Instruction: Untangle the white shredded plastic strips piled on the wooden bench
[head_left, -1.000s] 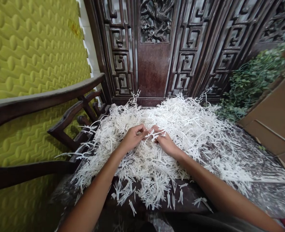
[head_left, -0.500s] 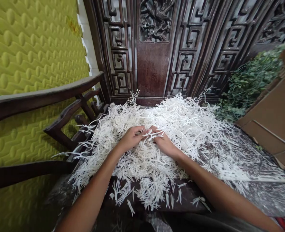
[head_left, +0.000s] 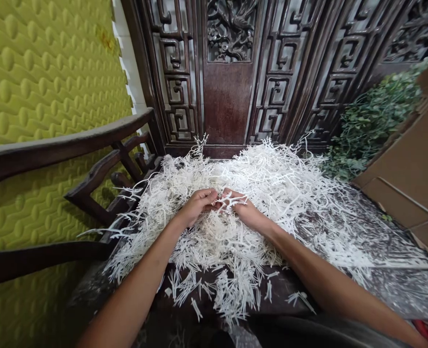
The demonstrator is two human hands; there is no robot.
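My left hand (head_left: pixel 198 205) and my right hand (head_left: pixel 240 207) are close together over a large heap of white branched plastic sprigs (head_left: pixel 279 179). Between them is one white branched twig (head_left: pixel 232 199), its forked tips spreading across my right fingers. The right fingers are pinched on this twig. My left thumb and fingertips are pressed together at the twig's left end; what exactly lies between them is too small to make out. Below the hands, finer needle-like clusters (head_left: pixel 235 285) hang over the dark wooden seat edge.
A dark wooden armrest (head_left: pixel 72 145) stands on the left before a yellow textured wall (head_left: pixel 47 72). Carved wooden panels (head_left: pixel 228 101) rise behind the heap. Green artificial foliage (head_left: pixel 377 116) and a cardboard box (head_left: pixel 406 169) are at the right. Loose bits (head_left: pixel 195 309) lie near the front edge.
The left fingers have closed to a tighter pinch beside the twig. The twig has shifted slightly right with my right hand, and the white clusters at the front edge hang a little lower.
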